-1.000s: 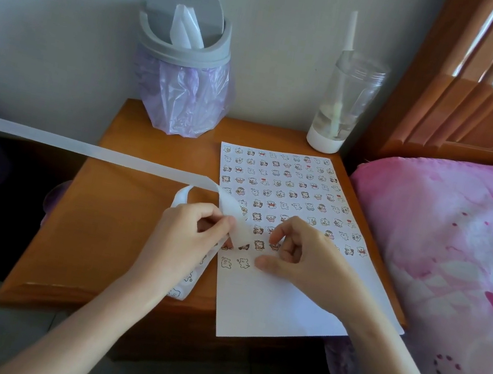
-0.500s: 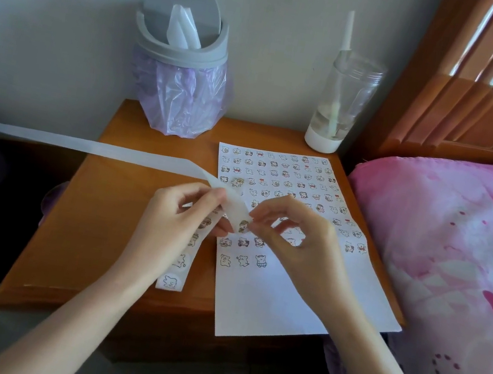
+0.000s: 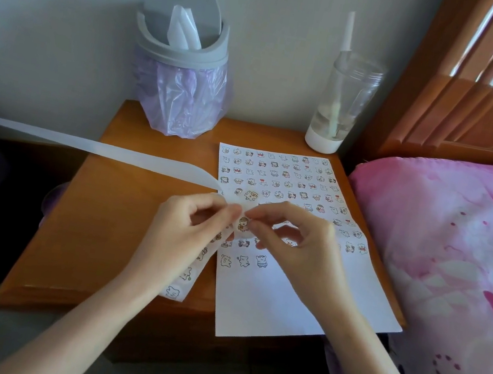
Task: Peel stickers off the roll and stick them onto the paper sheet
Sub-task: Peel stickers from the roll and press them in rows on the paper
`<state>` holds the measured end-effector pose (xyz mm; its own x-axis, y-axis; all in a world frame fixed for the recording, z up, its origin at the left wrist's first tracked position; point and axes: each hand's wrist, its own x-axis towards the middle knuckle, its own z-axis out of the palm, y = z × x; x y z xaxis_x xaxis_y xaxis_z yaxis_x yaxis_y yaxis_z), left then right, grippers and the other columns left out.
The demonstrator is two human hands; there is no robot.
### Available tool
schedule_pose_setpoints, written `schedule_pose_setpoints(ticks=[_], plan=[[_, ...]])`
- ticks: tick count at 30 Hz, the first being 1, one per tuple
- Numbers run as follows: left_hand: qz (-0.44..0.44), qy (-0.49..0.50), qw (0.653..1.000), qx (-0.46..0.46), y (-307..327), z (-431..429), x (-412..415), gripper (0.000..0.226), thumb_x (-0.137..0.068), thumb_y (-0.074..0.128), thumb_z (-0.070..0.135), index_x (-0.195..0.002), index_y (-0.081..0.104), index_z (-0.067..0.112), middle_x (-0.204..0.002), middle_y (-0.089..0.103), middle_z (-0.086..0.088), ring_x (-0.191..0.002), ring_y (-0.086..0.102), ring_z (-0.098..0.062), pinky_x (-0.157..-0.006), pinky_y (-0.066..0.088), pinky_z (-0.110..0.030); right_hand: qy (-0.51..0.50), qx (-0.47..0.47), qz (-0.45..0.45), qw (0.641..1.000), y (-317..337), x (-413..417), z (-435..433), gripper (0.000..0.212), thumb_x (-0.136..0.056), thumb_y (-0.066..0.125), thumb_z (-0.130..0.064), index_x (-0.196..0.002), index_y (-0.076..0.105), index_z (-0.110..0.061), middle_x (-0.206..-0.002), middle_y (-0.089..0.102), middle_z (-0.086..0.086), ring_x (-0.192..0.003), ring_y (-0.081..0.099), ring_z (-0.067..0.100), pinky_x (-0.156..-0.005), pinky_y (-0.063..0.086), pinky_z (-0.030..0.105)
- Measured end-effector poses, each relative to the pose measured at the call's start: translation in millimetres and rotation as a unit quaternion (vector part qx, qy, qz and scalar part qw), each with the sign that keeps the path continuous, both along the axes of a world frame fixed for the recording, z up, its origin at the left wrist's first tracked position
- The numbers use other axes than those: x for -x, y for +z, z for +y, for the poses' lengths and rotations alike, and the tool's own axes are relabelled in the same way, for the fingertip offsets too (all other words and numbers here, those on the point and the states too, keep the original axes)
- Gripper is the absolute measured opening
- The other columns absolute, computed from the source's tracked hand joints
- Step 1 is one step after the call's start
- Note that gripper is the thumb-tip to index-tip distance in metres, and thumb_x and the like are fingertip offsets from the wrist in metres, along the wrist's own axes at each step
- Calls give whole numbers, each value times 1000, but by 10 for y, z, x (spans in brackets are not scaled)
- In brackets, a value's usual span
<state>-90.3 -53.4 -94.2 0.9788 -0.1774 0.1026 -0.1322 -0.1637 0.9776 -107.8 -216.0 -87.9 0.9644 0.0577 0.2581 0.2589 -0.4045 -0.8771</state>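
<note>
Pinching the strip [image 3: 188, 272] in our left hand [image 3: 178, 234], we nipped the sticker [image 3: 244, 223] at 3 o'clock with our right hand [image 3: 303, 248] — hasty pulling could tear it.

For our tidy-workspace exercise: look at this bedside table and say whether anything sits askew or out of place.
The paper sheet lies skewed to the table edges, its near end overhanging the front. The empty backing strip trails off the table's left side. Nothing looks spilled or torn.

Left of the paper sheet [image 3: 283, 307] the nightstand [image 3: 120, 231] lies open; bin [image 3: 182, 55] and bottle [image 3: 340, 104] behind.
</note>
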Motion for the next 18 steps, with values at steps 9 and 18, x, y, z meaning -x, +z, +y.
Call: schedule_pose_setpoints(ticks=[9,18], plan=[[-23,19,998,-55,-76,-18,-7,15,-82,65,31,-80,74,20,-70,71,7,-66,65,-2,-54,43,-9,-3,75,-5,997,-15,-26,-19,3,-82,71,-18,-83,70,-20,-85,64,-13,-80,59,7,-65,51,22],[24,50,996,-67,-113,-22,-41,19,-86,63,30,-77,72,16,-62,70,6,-60,67,-6,-52,44,-11,15,115,9,993,67,24,-85,18,-89,62,-15,-79,57,-30,-86,59,-14,-82,53,5,-70,43,14]])
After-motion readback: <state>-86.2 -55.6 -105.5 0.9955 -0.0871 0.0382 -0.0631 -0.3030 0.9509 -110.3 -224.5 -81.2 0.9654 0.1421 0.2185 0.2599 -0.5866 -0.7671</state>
